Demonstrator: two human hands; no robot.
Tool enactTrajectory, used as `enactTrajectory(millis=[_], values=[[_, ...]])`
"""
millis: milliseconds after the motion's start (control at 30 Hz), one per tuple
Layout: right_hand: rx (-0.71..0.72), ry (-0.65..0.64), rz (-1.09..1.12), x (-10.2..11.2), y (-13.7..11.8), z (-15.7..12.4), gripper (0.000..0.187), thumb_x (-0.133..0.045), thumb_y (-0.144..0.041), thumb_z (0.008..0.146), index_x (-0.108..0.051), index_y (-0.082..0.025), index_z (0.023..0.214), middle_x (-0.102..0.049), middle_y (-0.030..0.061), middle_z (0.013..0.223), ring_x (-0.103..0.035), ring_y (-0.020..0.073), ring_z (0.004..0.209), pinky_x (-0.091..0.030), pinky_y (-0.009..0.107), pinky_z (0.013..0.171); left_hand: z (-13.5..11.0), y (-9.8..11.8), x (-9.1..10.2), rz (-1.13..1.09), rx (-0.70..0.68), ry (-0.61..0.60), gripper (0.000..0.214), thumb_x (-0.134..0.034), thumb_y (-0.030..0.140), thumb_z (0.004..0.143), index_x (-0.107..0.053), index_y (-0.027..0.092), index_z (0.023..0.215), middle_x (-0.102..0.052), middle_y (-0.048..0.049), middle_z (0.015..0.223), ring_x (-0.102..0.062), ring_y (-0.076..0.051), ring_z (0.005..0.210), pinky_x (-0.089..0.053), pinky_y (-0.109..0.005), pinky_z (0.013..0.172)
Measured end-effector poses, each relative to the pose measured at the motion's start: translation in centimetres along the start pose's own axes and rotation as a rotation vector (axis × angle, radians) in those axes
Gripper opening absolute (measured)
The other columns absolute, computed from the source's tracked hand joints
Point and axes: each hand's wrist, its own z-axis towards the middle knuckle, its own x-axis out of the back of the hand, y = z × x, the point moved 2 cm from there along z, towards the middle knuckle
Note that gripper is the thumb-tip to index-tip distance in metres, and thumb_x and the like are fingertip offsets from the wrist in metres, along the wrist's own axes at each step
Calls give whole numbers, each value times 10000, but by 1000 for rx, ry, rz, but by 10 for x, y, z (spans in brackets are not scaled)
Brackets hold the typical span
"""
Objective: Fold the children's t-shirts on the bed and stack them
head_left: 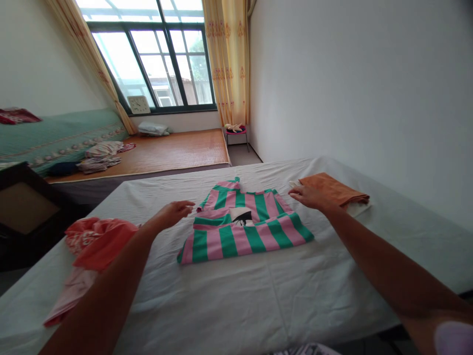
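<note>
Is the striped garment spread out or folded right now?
Partly folded: the striped garment has its near part turned back over itself, making a straight near edge.

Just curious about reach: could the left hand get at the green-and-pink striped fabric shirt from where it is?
Probably yes: the left hand looks free and is just beside the striped shirt, with nothing visible between them.

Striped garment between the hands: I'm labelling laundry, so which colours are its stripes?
The garment has pink and green stripes, best seen in the head view.
</note>
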Motion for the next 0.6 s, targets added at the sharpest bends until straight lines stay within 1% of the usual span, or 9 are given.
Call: enactTrajectory(millis=[67, 133, 200, 267, 333, 400, 467, 533, 600], values=[[-19, 49, -74, -19, -3, 29, 328, -484, -355, 875, -678, -145, 1035, -688, 139, 1094, -619, 240, 1016, -434, 314, 876, 30, -2, -10, 91, 50, 96, 544, -473, 468, 825, -611, 143, 1239, -705, -108, 1079, -658, -235, 952, -500, -292, 808], [-58, 84, -114, -43, -5, 49, 336, -535, -362, 843, -669, -133, 1049, -663, 168, 1147, -582, 269, 1101, -409, 351, 944, 55, -3, -26, 190, 75, 154, 518, -505, 389, 816, -596, 146, 1264, -683, -119, 1149, -642, -239, 1027, -476, -292, 876], [-61, 124, -66, -64, -5, 59, 303, -571, -352, 809, -667, -161, 1024, -672, 148, 1125, -582, 272, 1095, -417, 368, 940, 73, -3, -40, 248, 28, 183, 479, -509, 324, 822, -601, 169, 1266, -680, -105, 1163, -621, -231, 1079, -444, -291, 935], [-26, 173, 57, -75, -3, 63, 234, -563, -341, 805, -660, -196, 960, -699, 105, 1028, -614, 253, 1005, -450, 358, 877, 84, 0, -49, 251, -48, 201, 437, -506, 283, 825, -626, 204, 1238, -679, -77, 1169, -612, -214, 1089, -428, -286, 959], [-10, 223, 204, -78, 2, 63, 209, -529, -374, 829, -632, -209, 904, -706, 72, 895, -636, 230, 857, -474, 336, 779, 90, 2, -54, 215, -100, 219, 409, -514, 261, 811, -657, 229, 1193, -674, -53, 1173, -628, -196, 1030, -447, -274, 929], [-31, 289, 309, -73, 8, 62, 235, -507, -425, 846, -594, -211, 894, -694, 57, 818, -631, 215, 755, -473, 316, 706, 92, 1, -55, 168, -101, 227, 387, -514, 242, 795, -686, 234, 1142, -693, -38, 1110, -648, -179, 924, -476, -263, 865], [-90, 390, 336, -67, 17, 62, 256, -503, -448, 847, -571, -210, 914, -687, 63, 809, -630, 219, 748, -469, 314, 692, 91, -3, -53, 138, -80, 272, 364, -499, 229, 789, -713, 223, 1082, -710, -33, 1022, -646, -177, 871, -483, -267, 841], [-153, 471, 316, -62, 26, 62, 267, -503, -441, 842, -564, -201, 942, -687, 86, 838, -636, 234, 795, -471, 325, 716, 87, -12, -49, 113, -57, 361, 344, -483, 240, 798, -728, 211, 1038, -712, -35, 975, -637, -186, 878, -478, -283, 853], [-192, 468, 302, -62, 33, 63, 286, -512, -425, 831, -564, -183, 975, -687, 110, 884, -639, 244, 837, -477, 339, 743, 81, -21, -45, 60, -40, 414, 341, -478, 276, 813, -725, 202, 1036, -703, -39, 967, -634, -192, 874, -488, -294, 834]])
